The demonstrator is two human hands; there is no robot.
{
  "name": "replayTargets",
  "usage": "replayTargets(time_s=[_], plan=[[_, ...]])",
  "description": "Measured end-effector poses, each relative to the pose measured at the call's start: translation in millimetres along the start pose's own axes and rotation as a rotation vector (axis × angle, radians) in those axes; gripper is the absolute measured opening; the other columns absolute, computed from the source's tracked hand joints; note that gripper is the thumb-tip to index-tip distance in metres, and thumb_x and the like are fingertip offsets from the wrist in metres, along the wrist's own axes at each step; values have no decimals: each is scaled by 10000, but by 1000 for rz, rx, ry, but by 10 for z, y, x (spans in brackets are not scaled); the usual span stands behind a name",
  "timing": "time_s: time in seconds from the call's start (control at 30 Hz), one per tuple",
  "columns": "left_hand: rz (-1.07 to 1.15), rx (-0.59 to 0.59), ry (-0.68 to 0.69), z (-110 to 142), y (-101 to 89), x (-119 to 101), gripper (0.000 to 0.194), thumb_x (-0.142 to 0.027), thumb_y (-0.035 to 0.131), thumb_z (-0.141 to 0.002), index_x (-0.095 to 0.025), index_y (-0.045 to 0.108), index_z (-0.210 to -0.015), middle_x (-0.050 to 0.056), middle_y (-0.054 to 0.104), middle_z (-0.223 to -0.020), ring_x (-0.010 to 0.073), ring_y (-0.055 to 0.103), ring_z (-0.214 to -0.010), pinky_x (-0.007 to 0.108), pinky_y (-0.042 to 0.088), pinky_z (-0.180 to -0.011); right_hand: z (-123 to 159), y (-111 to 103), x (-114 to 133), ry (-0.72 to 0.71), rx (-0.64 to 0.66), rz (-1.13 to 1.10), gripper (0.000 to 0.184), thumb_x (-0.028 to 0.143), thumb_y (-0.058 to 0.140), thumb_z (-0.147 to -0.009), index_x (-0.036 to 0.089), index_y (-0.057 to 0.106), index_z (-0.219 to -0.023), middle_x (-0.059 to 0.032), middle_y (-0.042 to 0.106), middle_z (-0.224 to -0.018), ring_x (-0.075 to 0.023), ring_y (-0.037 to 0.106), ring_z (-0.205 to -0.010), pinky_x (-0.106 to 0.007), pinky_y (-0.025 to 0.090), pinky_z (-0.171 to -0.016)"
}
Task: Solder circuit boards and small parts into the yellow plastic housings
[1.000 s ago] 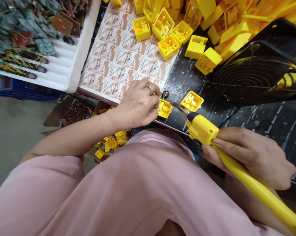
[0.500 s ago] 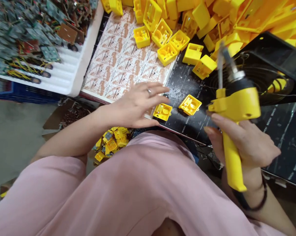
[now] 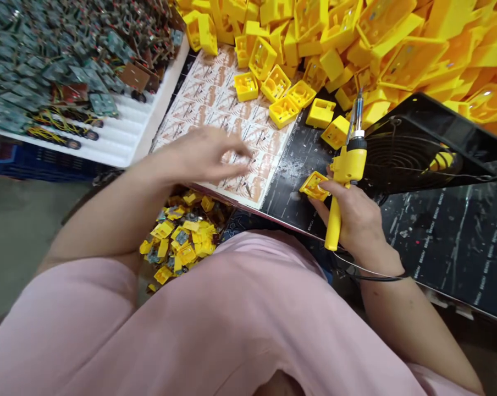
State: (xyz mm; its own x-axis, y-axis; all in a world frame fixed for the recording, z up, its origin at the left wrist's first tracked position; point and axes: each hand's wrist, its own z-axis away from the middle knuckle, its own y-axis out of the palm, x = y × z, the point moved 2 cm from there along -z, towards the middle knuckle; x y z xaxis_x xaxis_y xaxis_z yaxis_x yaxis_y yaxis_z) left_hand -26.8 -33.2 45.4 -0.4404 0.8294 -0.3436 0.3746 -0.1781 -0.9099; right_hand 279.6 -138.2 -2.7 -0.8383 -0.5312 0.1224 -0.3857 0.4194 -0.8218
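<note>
My right hand (image 3: 358, 217) is wrapped around a yellow soldering gun (image 3: 347, 165), its metal tip pointing away from me. The thumb and a fingertip of that hand also touch a small open yellow plastic case (image 3: 314, 186) on the black bench edge; whether they grip it I cannot tell. My left hand (image 3: 211, 154) hovers over a sheet of brown-printed stickers (image 3: 252, 181), thumb and fingers apart, with nothing visible in it. Beyond the hands, several open yellow cases (image 3: 283, 111) stand in a loose group.
A heap of yellow cases (image 3: 413, 60) fills the back right. A black fan (image 3: 401, 148) stands right of the soldering gun. At left, a white foam tray (image 3: 133, 129) carries circuit boards and wired parts. Below the bench edge lies a pile of yellow cases (image 3: 186, 242).
My left hand has moved left, and the case beside it is gone from the bench edge. My right hand has brought the soldering gun left and down to the other case.
</note>
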Motion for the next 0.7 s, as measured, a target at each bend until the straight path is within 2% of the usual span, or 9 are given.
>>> replayTargets(time_s=[0.13,0.23,0.3,0.37,0.43,0.5,0.57,0.63,0.7], plan=[[-15,-58,-84,-746,515,175,528,-504,625,-971,-220,625,-1417,130,692,-1279,319,597,-1294,439,460,-1113,-20,126,74,46,-9,-40,393,275,735,-959,207,568,-1308,-78,759,-1055,-223,761,-942,-316,611,-815],[-62,-36,-201,-1051,688,345,483,-426,605,-983,-204,631,-1411,141,683,-1315,326,630,-1259,457,485,-1083,-6,185,67,108,0,-108,458,295,756,-940,227,555,-1346,-86,757,-1132,-253,757,-1006,-374,619,-889],[-64,86,-179,-1003,653,365,502,-366,616,-970,-229,599,-1452,115,679,-1361,305,662,-1215,446,513,-1045,4,192,45,131,2,-168,478,285,768,-931,241,553,-1355,-79,758,-1145,-251,754,-1029,-390,620,-930],[-43,275,-38,-803,565,278,520,-284,603,-971,-292,565,-1490,68,668,-1428,264,682,-1204,407,530,-1020,10,188,27,124,-1,-194,443,277,756,-943,243,558,-1338,-68,761,-1112,-230,758,-995,-373,628,-914],[-78,369,97,-564,481,133,531,-175,507,-1006,-340,546,-1510,61,607,-1538,253,654,-1298,403,519,-1043,13,192,16,116,3,-190,396,267,734,-960,245,566,-1319,-61,762,-1089,-216,763,-963,-359,636,-887],[-159,292,114,-399,454,-18,549,-164,441,-1038,-321,492,-1562,124,468,-1659,291,568,-1430,459,493,-1086,20,211,11,114,10,-203,404,251,728,-961,251,567,-1332,-62,763,-1104,-223,767,-992,-369,641,-903],[-200,148,-13,-342,509,-150,578,-363,519,-1049,-253,428,-1609,200,397,-1685,345,516,-1472,506,482,-1101,31,230,12,114,1,-222,470,237,743,-946,261,556,-1377,-62,769,-1144,-228,771,-1019,-366,644,-911],[-186,49,-195,-365,619,-242,795,-642,616,-953,-185,463,-1585,225,515,-1583,375,568,-1388,503,499,-1079,46,231,11,112,-25,-216,553,240,767,-927,264,541,-1431,-73,769,-1205,-228,777,-1001,-347,649,-876],[-169,51,-251,-425,729,-298,727,-661,607,-946,-159,598,-1471,203,670,-1369,356,655,-1213,485,524,-1016,62,209,-1,93,-58,-184,622,248,785,-913,244,528,-1479,-102,756,-1267,-239,781,-991,-339,651,-839]])
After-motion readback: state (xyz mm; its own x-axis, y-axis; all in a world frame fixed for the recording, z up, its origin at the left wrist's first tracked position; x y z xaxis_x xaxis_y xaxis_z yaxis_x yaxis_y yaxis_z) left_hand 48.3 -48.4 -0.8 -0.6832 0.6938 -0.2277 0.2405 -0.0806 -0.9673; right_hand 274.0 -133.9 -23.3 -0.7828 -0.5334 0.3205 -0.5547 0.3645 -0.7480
